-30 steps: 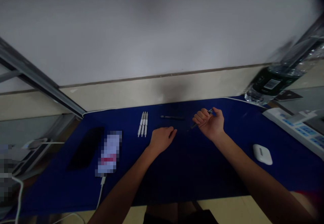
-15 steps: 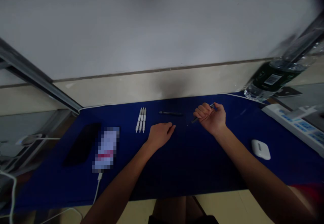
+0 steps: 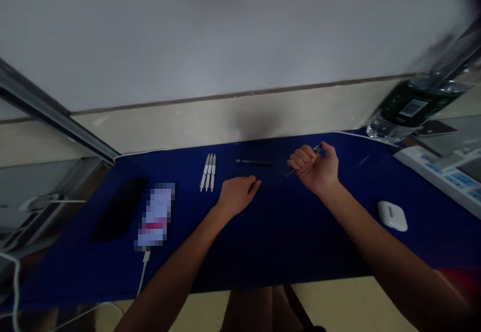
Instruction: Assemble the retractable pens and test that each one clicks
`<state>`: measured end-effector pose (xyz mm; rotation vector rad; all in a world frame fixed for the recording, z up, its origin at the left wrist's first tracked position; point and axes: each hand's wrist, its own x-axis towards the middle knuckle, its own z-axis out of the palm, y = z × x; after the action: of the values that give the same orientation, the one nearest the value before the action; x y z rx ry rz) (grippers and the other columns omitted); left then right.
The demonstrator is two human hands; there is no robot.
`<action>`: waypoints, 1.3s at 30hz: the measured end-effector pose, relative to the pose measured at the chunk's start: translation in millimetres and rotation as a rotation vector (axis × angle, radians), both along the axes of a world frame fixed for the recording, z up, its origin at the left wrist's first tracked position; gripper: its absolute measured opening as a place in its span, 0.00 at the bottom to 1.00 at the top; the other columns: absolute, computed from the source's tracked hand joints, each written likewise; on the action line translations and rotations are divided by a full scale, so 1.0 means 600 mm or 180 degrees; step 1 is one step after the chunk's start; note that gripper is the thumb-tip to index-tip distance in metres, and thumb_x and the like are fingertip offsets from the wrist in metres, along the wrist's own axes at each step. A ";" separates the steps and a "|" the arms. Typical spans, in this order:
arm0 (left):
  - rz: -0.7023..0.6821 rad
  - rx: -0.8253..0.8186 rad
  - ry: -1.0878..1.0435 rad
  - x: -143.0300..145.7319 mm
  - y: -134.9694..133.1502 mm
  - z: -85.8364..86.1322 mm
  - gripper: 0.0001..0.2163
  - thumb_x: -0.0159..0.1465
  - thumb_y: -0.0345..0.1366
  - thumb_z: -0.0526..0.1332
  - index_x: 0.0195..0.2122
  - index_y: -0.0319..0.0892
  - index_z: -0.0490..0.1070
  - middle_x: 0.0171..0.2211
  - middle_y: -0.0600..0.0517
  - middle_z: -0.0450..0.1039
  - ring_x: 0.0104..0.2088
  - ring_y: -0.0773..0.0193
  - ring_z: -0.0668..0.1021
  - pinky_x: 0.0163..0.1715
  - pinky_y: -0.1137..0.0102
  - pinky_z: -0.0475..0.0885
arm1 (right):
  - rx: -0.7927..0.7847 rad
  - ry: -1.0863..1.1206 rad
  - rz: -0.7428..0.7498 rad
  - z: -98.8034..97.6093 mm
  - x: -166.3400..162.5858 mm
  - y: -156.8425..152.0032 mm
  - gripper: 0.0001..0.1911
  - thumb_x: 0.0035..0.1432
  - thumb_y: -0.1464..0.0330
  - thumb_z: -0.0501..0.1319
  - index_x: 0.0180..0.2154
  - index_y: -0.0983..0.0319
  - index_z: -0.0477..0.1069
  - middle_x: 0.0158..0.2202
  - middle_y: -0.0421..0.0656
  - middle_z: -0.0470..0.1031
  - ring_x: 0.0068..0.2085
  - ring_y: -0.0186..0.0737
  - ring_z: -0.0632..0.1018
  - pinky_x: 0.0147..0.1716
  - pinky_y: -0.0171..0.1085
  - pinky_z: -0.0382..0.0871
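My right hand [image 3: 317, 169], palm turned up and fingers curled, grips a dark pen [image 3: 289, 173] whose ends stick out on either side of the fingers. Lying between my hands, farther back, is a second dark pen [image 3: 253, 162], touched by neither. My left hand [image 3: 239, 194] rests on the blue tabletop [image 3: 278, 242] with its back up. Its fingers are loosely curled in, the thumb alongside, and no object shows in it. Just left of it, three white pens [image 3: 207, 173] lie side by side, pointing away from me.
On the left lie a dark flat object [image 3: 120, 209] and a lit phone [image 3: 156, 217] with a white cable [image 3: 143, 274]. A white earbud case [image 3: 392, 216], a power strip [image 3: 443, 179] and a large plastic bottle [image 3: 408, 104] are on the right. A wall [image 3: 240, 46] borders the back.
The whole view has shifted slightly, with the table a little higher in the picture. My right hand still grips the dark pen, and my left hand stays in place on the table.
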<state>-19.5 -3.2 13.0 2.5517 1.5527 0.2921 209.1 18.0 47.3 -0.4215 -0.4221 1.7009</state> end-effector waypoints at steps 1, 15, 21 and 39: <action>0.0009 -0.0009 0.0003 0.000 0.000 0.000 0.21 0.72 0.48 0.42 0.30 0.42 0.66 0.24 0.53 0.70 0.24 0.66 0.72 0.21 0.71 0.50 | 0.0001 -0.0001 0.0016 0.000 0.000 0.000 0.22 0.55 0.57 0.53 0.21 0.58 0.42 0.18 0.36 0.46 0.20 0.33 0.54 0.21 0.38 0.56; 0.0037 -0.0064 -0.0030 -0.001 0.000 0.000 0.22 0.71 0.49 0.42 0.31 0.42 0.67 0.23 0.53 0.70 0.23 0.66 0.71 0.22 0.71 0.52 | -0.0015 -0.0051 0.0246 0.002 -0.006 -0.003 0.22 0.55 0.58 0.54 0.21 0.58 0.42 0.17 0.35 0.46 0.20 0.33 0.52 0.21 0.37 0.54; 0.0053 -0.0048 0.0018 0.000 0.000 0.003 0.21 0.71 0.49 0.43 0.31 0.42 0.66 0.24 0.53 0.69 0.25 0.66 0.73 0.22 0.70 0.53 | -0.0060 -0.0178 0.0291 0.003 -0.009 -0.003 0.23 0.55 0.56 0.54 0.20 0.58 0.42 0.17 0.35 0.45 0.19 0.32 0.51 0.19 0.36 0.53; -0.0023 -0.0026 -0.0029 -0.004 0.002 -0.001 0.21 0.72 0.48 0.42 0.29 0.42 0.65 0.23 0.54 0.69 0.23 0.67 0.70 0.21 0.71 0.50 | -0.0052 -0.0089 -0.0062 -0.006 -0.001 -0.004 0.23 0.52 0.57 0.54 0.18 0.58 0.42 0.15 0.33 0.41 0.16 0.30 0.46 0.14 0.35 0.43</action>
<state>-21.7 -2.3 12.3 2.5457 1.5380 0.2955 208.5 15.6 43.6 -0.4603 -0.4235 1.6823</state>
